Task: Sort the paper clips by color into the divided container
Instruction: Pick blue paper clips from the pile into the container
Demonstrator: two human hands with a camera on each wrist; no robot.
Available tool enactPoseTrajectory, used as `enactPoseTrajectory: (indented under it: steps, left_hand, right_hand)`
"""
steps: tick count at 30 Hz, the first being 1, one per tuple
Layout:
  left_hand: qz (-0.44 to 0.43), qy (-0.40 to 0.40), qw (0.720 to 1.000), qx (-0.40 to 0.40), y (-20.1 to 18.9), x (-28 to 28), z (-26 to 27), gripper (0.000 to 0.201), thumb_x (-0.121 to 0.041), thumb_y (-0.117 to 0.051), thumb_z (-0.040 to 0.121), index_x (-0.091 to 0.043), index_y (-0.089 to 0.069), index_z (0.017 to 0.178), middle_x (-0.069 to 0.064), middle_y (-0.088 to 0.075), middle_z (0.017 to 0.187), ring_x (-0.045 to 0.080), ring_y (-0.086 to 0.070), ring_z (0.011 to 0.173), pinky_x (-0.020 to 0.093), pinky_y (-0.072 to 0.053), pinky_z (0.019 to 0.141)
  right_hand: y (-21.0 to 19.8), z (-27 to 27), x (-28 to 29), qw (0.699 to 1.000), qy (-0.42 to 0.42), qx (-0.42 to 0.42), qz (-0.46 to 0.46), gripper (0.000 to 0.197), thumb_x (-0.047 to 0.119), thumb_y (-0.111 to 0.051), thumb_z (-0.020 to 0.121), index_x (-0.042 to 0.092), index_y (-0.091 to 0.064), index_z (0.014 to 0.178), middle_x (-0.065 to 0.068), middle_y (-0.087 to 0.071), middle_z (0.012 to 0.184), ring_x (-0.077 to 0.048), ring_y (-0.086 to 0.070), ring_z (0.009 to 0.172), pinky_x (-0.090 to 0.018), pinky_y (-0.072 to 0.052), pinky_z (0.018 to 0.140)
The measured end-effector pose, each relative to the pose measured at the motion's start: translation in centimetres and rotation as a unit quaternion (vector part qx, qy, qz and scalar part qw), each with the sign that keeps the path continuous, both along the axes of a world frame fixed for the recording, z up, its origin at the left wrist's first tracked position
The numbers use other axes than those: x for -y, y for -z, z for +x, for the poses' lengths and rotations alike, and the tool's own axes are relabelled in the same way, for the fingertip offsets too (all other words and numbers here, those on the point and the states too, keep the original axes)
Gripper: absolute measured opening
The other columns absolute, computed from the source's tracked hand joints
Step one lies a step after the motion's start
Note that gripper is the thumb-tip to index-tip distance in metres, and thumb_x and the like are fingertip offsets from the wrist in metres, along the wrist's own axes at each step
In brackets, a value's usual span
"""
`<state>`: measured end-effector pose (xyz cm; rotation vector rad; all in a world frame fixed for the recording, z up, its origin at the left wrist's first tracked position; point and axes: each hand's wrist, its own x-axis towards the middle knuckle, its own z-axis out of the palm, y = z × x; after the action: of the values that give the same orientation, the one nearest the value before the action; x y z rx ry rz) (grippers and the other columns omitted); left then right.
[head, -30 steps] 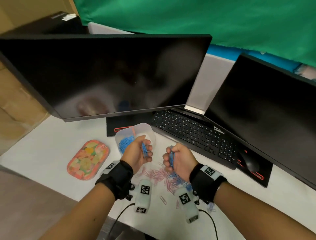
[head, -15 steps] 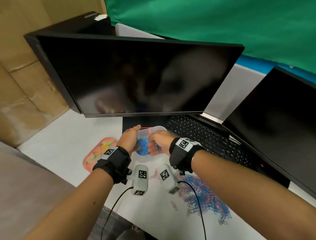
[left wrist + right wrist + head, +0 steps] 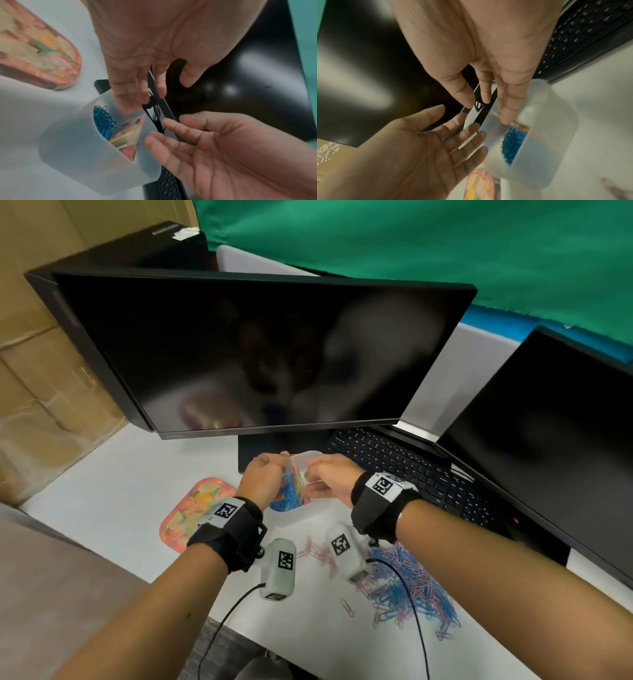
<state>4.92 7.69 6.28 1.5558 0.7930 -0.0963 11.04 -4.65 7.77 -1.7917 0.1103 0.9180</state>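
The translucent divided container point(image 3: 310, 510) stands on the white desk in front of the monitor, with blue paper clips point(image 3: 286, 498) in its left compartment. My left hand point(image 3: 279, 463) and right hand point(image 3: 313, 474) hover side by side over it. In the left wrist view my left hand point(image 3: 145, 93) has straight fingers reaching over the rim above the blue clips point(image 3: 102, 121), and it holds nothing. In the right wrist view my right hand point(image 3: 486, 102) is also spread and empty above the container point(image 3: 556, 135). A mixed pile of pink and blue clips point(image 3: 411, 587) lies near my right forearm.
A floral lid point(image 3: 195, 511) lies left of the container. A black keyboard point(image 3: 404, 467) sits to the right behind it, under two dark monitors point(image 3: 260, 354). One loose pink clip point(image 3: 347, 607) lies near the desk's front edge.
A second ago each hand gripped blue clips above the pile. Both hands have moved forward over the container and now show open, empty fingers.
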Motion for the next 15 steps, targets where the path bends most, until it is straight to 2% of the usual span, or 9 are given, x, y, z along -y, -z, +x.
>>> enactPoseTrajectory:
  steps: [2,5,7,11,13,15]
  left_hand:
    - [0.043,0.072,0.996,0.031,0.2,1.4,-0.3,0.011,-0.022,-0.055,0.092,-0.019,-0.062,0.084,0.01,-0.068,0.096,0.028,-0.064,0.093,0.034,-0.053,0.079]
    - [0.131,0.212,0.967,0.046,1.4,4.1,-0.8,0.015,-0.009,-0.061,0.083,-0.02,-0.068,0.076,-0.008,-0.064,0.068,0.018,-0.062,0.074,0.027,-0.05,0.075]
    - [0.19,0.293,0.936,0.033,2.5,6.0,-1.2,0.015,-0.009,-0.06,0.08,-0.019,-0.069,0.075,-0.008,-0.067,0.071,0.015,-0.063,0.075,0.022,-0.05,0.074]
    - [0.267,0.448,0.853,0.019,4.4,9.5,-2.2,0.018,-0.012,-0.054,0.08,-0.02,-0.069,0.082,-0.001,-0.071,0.092,0.019,-0.065,0.088,0.026,-0.052,0.078]
    - [0.275,0.495,0.824,0.009,5.3,10.9,-2.5,0.019,-0.013,-0.052,0.08,-0.022,-0.068,0.084,-0.002,-0.07,0.097,0.019,-0.064,0.091,0.029,-0.053,0.082]
    - [0.281,0.518,0.808,0.01,6.0,12.1,-2.7,0.019,-0.013,-0.052,0.079,-0.025,-0.067,0.082,-0.002,-0.068,0.099,0.02,-0.063,0.092,0.031,-0.053,0.083]
  right_hand:
    - [0.1,-0.5,2.7,0.999,-0.001,0.032,-0.022,0.022,-0.003,-0.049,0.089,0.008,-0.059,0.105,-0.011,-0.058,0.084,-0.022,-0.059,0.072,-0.036,-0.055,0.076]
    - [1.3,-1.5,8.0,0.991,-0.034,0.076,-0.105,0.024,0.001,-0.051,0.091,0.008,-0.062,0.112,-0.008,-0.066,0.095,-0.016,-0.062,0.07,-0.026,-0.054,0.062]
    - [2.7,-2.6,11.8,0.979,-0.058,0.097,-0.167,0.022,0.005,-0.054,0.089,0.016,-0.064,0.106,-0.001,-0.067,0.095,-0.013,-0.064,0.074,-0.022,-0.051,0.058]
    - [5.5,-5.6,17.6,0.955,-0.081,0.129,-0.256,0.016,0.014,-0.057,0.085,0.025,-0.062,0.075,0.005,-0.067,0.089,-0.014,-0.063,0.083,-0.023,-0.05,0.071]
    - [6.7,-7.0,19.5,0.949,-0.076,0.133,-0.275,0.02,0.012,-0.055,0.085,0.026,-0.061,0.072,0.009,-0.065,0.081,-0.012,-0.061,0.081,-0.016,-0.045,0.067]
    - [7.4,-8.3,21.0,0.949,-0.068,0.135,-0.276,0.021,0.007,-0.055,0.085,0.025,-0.062,0.075,0.012,-0.06,0.075,-0.009,-0.058,0.075,-0.008,-0.04,0.06]
